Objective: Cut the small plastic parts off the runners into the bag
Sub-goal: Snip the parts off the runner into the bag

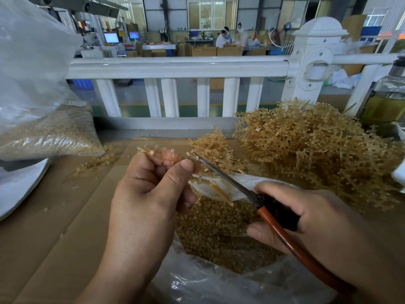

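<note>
Amber parts (219, 227) deep in the bag (219, 286), big runner pile (317, 150) uncut; left hand (149, 189) pinching a runner (153, 152), right hand (306, 218) gripping scissors (225, 176)

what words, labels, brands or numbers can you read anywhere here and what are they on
No text can be read anywhere in this view.
Lit monitors at the back left: screens too small and blurred to read.
Cardboard boxes at the back: no legible print.
Clear bag of cut parts: no label shows.
Scissors: no brand or marking shows.
</note>
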